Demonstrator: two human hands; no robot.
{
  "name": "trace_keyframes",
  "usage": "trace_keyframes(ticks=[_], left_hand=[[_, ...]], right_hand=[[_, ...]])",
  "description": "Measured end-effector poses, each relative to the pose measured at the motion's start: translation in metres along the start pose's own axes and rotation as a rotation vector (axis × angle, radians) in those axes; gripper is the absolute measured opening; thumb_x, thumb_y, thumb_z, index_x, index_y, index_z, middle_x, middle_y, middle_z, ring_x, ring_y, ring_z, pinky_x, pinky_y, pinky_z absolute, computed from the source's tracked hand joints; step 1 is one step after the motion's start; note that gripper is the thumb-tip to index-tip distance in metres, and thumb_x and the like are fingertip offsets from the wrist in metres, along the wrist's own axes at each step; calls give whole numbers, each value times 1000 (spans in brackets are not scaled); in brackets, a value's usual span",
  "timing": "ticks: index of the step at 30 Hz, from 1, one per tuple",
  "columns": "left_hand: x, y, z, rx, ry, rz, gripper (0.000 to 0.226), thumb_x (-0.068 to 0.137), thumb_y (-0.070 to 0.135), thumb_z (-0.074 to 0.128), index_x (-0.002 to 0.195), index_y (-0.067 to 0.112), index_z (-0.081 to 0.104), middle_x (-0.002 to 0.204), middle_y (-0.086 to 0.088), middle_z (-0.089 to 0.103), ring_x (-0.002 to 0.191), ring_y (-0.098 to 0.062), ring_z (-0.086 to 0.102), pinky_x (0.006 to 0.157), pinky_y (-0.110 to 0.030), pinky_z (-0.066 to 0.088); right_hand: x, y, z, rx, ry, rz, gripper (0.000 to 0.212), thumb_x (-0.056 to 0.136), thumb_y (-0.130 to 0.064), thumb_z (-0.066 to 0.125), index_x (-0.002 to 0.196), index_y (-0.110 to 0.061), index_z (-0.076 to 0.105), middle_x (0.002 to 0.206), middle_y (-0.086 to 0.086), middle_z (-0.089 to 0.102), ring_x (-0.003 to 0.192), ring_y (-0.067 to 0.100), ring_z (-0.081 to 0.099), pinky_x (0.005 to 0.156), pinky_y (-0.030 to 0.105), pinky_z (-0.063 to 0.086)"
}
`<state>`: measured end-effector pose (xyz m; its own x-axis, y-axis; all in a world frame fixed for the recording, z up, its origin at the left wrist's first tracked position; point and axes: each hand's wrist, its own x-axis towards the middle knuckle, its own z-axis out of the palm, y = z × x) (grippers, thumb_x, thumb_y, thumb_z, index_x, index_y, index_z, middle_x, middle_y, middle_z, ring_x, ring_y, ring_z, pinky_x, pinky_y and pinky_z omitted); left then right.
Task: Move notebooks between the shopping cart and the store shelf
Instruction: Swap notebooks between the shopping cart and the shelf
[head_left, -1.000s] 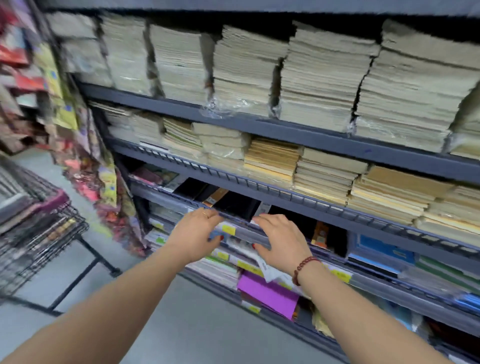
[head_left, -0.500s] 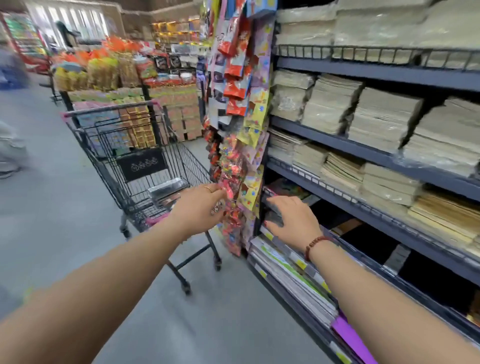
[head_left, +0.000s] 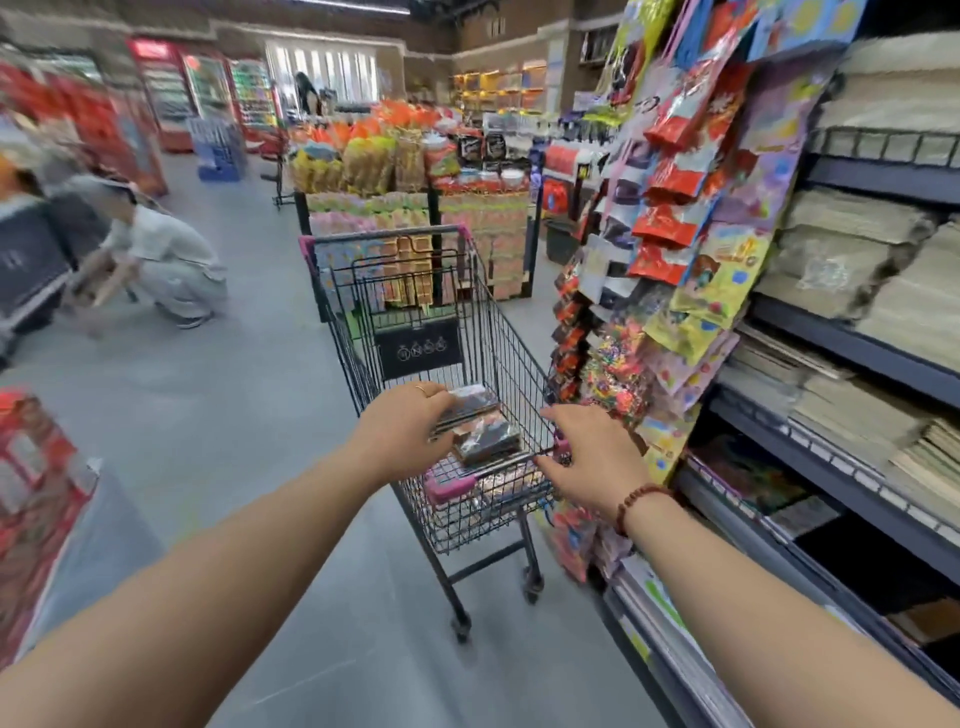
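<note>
Notebooks (head_left: 485, 434) stacked in shopping cart (head_left: 511, 358), frame centre. Left hand (head_left: 402, 434) at top one; grip not discernible. Right hand (head_left: 589, 460) fingers spread, empty. Store shelf (head_left: 831, 338) frame right. Transfer judged pending.

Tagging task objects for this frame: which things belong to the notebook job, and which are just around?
Job: cart, notebooks in it, shelf, left hand, right hand.
Just around: hanging packs, snack display, crouching person, red boxes.
</note>
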<state>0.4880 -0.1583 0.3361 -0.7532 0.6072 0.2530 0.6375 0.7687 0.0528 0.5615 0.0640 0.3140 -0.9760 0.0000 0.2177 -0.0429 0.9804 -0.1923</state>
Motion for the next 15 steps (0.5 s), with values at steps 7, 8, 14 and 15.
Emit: trace_keyframes(ticks=[7,8,14,15], left_hand=[[77,-58,22,22,-3,-100,50,88,37,54,134,18,49,134,0,54,120,-20,50,96,-29,40],[86,-66,25,20,-9,-107,51,88,38,54,135,19,48,135,0,54,121,-19,49,97,-29,39],[130,-114,44,21,-53,-120,52,89,40,53,136,19,47,137,0,52,123,-19,48,102,-32,39],[137,-123,48,26,-58,-118,52,88,41,53,136,20,47,137,0,52,123,-19,48,102,-32,39]], right_hand=[[120,23,32,22,-39,-65,55,87,-43,54,136,-24,39,138,-4,47,127,20,40,106,38,36],[136,24,36,26,-45,-69,55,87,-43,54,136,-24,40,138,-4,47,127,19,40,106,37,36],[210,21,66,42,-97,-77,59,86,-45,56,138,-25,38,141,-6,45,130,17,37,110,36,33],[220,19,72,37,-104,-79,59,86,-45,56,138,-25,38,141,-5,45,131,17,37,110,37,33]])
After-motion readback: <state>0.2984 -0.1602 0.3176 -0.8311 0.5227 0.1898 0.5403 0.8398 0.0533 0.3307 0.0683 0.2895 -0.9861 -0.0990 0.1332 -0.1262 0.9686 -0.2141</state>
